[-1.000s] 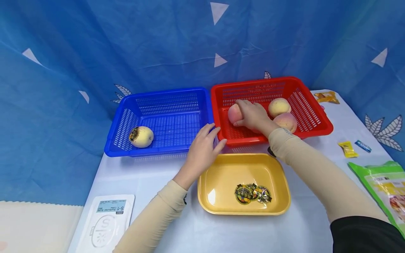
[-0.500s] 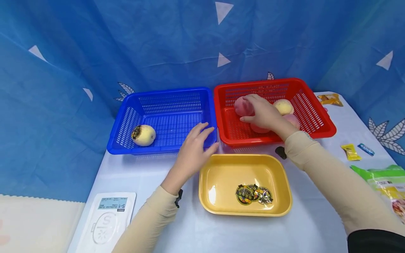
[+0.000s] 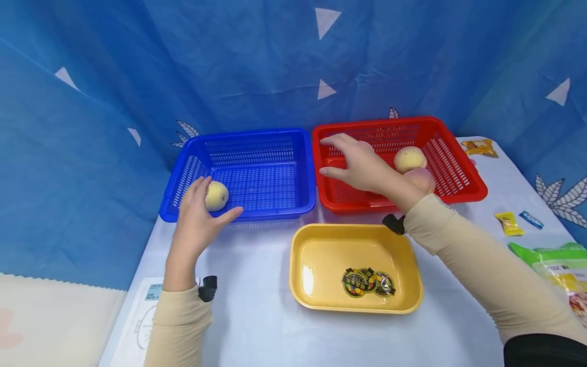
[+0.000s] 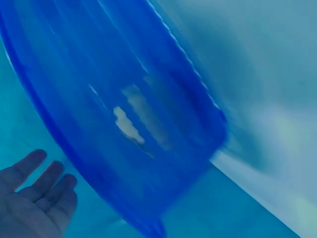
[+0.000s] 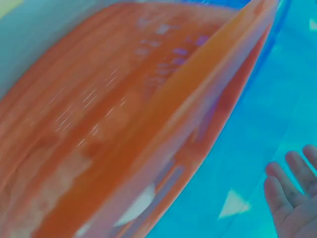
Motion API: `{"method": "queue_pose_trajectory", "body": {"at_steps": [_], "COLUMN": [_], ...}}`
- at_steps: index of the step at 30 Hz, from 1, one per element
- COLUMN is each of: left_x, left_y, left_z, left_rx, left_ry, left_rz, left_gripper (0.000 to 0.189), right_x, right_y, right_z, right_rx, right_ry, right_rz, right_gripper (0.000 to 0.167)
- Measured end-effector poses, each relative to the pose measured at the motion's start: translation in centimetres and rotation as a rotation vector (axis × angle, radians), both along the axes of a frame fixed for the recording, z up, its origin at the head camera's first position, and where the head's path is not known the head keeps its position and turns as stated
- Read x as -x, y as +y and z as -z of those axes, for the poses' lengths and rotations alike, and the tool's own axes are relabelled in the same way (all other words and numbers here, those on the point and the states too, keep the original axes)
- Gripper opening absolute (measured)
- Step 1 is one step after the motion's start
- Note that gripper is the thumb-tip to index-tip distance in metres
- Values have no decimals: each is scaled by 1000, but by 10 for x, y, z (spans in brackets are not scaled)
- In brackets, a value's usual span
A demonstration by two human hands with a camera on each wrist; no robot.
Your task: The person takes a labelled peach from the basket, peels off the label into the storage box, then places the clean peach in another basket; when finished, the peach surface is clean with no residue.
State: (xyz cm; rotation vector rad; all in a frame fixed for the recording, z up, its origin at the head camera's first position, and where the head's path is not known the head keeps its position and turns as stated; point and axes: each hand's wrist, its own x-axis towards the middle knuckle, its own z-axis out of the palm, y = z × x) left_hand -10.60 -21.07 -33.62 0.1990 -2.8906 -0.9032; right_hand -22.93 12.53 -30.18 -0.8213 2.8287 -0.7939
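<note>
In the head view my left hand reaches over the front left of the blue basket, fingers spread, overlapping the pale peach inside. The fingers cover that peach's left side. Over the left part of the red basket is my right hand, thumb and fingers apart and holding nothing. Behind it shows the top of a pink peach. Further right in the same basket lie a yellowish peach and a pinkish one. Both wrist views are blurred; each shows loose, empty fingers beside a basket.
A yellow tray with several round stickers stands in front of the baskets. At the right are wrapped sweets and a green bag. A white package lies at the left, partly under the left arm. Blue cloth hangs behind.
My left hand has swung left, from beside the red basket to the pale peach in the blue one. My right hand has let go of a pink peach and moved left off it.
</note>
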Motion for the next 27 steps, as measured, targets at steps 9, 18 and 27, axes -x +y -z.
{"method": "queue_pose_trajectory", "body": {"at_steps": [9,18,27], "left_x": [-3,-1,-2], "left_y": [-44,-59,-64], "left_z": [12,22,20], "left_rx": [14,7,-20], "left_ry": [-83,-164,-186], "left_rz": [-154,-181,-150], "left_gripper": [122,133,135], "right_x": [-6,-2,1], "right_y": [-93,-165,-201], "right_z": [0,18,39], "right_rx": [56,82,62], "right_ry": [-94,-139,-203], "right_rz": [-114,-232,-254], "right_gripper": [69,69,69]}}
